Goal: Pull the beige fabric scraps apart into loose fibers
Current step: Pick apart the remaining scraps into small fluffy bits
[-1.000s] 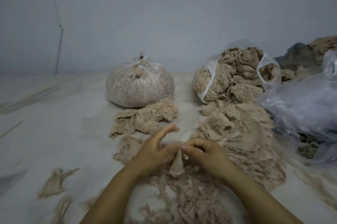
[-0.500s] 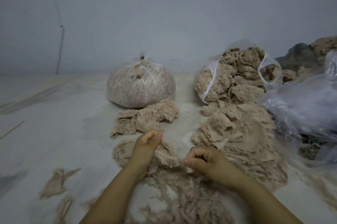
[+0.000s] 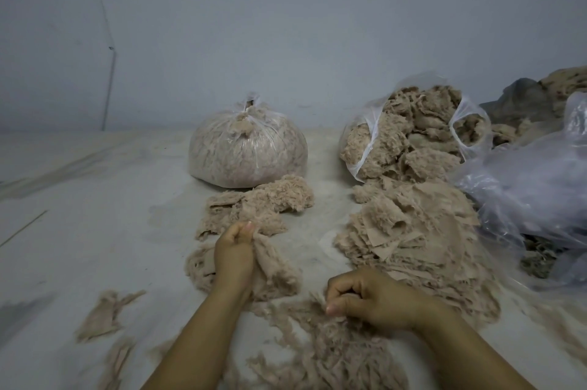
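nearest, a loose heap of shredded beige fibers [image 3: 324, 354] lies on the pale bench [image 3: 95, 199], and the right hand [image 3: 374, 300] hovers over it with fingers [image 3: 336, 307] curled tight, seemingly pinching a small tuft. a little farther left, the left hand [image 3: 235, 254] has its fingers clamped on a fuzzy beige fabric scrap [image 3: 273, 265], partly frayed. this looks mid-pull: one wisp is off, and the next move likely calls for dropping it and re-pinching the scrap's edge. farther right sits a stack of flat beige fabric scraps [image 3: 409, 231]; beyond, a tied clear plastic bag of fibers [image 3: 247, 148].
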`<state>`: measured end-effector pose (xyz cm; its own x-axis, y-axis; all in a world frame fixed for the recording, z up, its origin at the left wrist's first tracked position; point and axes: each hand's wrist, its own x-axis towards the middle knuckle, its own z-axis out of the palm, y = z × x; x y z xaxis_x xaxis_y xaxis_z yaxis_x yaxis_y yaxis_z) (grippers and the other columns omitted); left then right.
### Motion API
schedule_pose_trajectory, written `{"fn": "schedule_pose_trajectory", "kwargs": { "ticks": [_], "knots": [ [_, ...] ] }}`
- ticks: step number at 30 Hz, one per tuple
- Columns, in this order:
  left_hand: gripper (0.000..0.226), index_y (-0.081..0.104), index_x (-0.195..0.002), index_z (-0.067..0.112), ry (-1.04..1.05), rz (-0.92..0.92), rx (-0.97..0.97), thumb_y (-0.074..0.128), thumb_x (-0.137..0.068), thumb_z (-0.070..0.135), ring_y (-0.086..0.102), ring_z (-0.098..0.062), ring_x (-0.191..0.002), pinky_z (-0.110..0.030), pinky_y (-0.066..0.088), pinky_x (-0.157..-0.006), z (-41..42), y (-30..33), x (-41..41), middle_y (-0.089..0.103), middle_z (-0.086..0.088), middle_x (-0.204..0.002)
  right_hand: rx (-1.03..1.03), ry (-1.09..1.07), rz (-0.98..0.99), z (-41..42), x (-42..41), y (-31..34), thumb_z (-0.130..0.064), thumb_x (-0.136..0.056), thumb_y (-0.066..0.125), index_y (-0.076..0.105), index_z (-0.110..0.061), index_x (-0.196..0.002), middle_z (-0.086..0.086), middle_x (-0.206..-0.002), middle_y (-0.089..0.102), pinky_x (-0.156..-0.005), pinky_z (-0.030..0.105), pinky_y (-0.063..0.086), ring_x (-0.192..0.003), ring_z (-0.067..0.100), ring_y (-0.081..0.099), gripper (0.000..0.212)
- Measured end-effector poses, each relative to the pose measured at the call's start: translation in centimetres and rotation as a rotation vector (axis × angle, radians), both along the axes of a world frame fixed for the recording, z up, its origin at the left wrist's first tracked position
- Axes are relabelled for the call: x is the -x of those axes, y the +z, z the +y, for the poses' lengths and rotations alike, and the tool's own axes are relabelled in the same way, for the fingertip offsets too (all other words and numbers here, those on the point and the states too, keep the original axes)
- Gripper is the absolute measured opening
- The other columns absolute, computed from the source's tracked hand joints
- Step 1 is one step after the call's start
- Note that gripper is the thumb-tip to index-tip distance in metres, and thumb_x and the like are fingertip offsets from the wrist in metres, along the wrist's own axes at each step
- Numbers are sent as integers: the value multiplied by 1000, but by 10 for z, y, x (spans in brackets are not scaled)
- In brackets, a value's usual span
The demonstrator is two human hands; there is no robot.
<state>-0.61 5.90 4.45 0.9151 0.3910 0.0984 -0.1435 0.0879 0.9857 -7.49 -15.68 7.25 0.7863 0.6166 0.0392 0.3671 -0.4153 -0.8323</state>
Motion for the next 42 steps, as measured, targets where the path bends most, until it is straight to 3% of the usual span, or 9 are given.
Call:
{"fn": "schedule_pose_trajectory", "kwargs": {
  "ticks": [4, 7, 14, 18, 22, 29, 33, 37, 42],
  "knots": [
    [22, 55, -79, 10, 181, 22, 114, 43, -95, 2, 54, -22, -65, -26, 44, -52, 13, 6, -5, 59, -5, -74, 83, 72, 48, -1, 3, -4, -23, -89, 65, 68, -25, -72, -12, -67, 59, -66, 22, 42, -66, 4, 52, 18],
    [27, 45, -72, 14, 315, -59, 63, 41, -96, 4, 42, -18, -70, -31, 34, -58, 29, 12, -6, 45, -4, -69, 143, 46, 17, -8, 2, -10, -25, -89, 67, 69, -16, -76, -9, -64, 58, -64, 22, 41, -63, 3, 52, 16],
    [27, 57, -83, 20, -174, -186, -190, 42, -100, 33, 55, 6, -67, -7, 42, -61, -22, 22, 23, 61, 20, -74, -139, -318, -87, 11, -10, -9, -78, -64, 59, 59, -32, -97, -6, -101, 58, -86, 33, 49, -92, 7, 56, 57],
    [37, 49, -79, 6, -334, -150, -199, 42, -98, 37, 48, -11, -64, -22, 43, -60, -27, 22, 36, 50, -2, -69, -192, -334, -5, 32, -17, -7, -53, -60, 83, 46, -41, -121, -11, -109, 55, -81, 20, 50, -98, 2, 59, 73],
    [54, 51, -91, -2, -441, -119, -267, 56, -82, 51, 48, -14, -70, -24, 43, -61, -31, 23, 45, 51, -3, -76, -372, -541, -109, 55, -28, -5, -20, -90, 63, 61, -13, -84, -13, -59, 52, -51, 15, 38, -53, 2, 46, 10],
    [19, 61, -87, 4, -380, -97, -235, 58, -92, 22, 58, -5, -64, -15, 47, -57, -35, 16, 41, 64, 3, -72, -481, -844, -112, 49, -36, -3, -37, -98, 47, 56, -19, -67, -6, -56, 50, -55, 24, 36, -56, 10, 45, 37],
    [23, 64, -75, 17, -424, -72, -37, 53, -95, 19, 62, -6, -59, -18, 47, -52, -29, 13, 40, 66, 5, -64, -324, -495, 106, 47, -28, -6, -50, -82, 66, 61, -29, -97, -8, -85, 61, -58, 17, 48, -72, 8, 58, 26],
    [25, 59, -74, 13, -399, -108, -64, 50, -96, 21, 54, -9, -57, -19, 44, -50, -31, 11, 39, 59, 3, -62, -524, -571, 159, 49, -26, -18, -26, -90, 65, 56, -24, -56, -2, -50, 49, -40, 18, 33, -41, 8, 42, 35],
    [28, 57, -73, 11, -385, -102, -107, 49, -97, 24, 56, -9, -59, -20, 44, -54, -36, 5, 39, 61, 0, -65, -672, -770, 256, 46, -24, -19, -38, -97, 50, 43, -16, -60, 0, -45, 38, -41, 21, 27, -38, 11, 33, 43]
  ]
}}
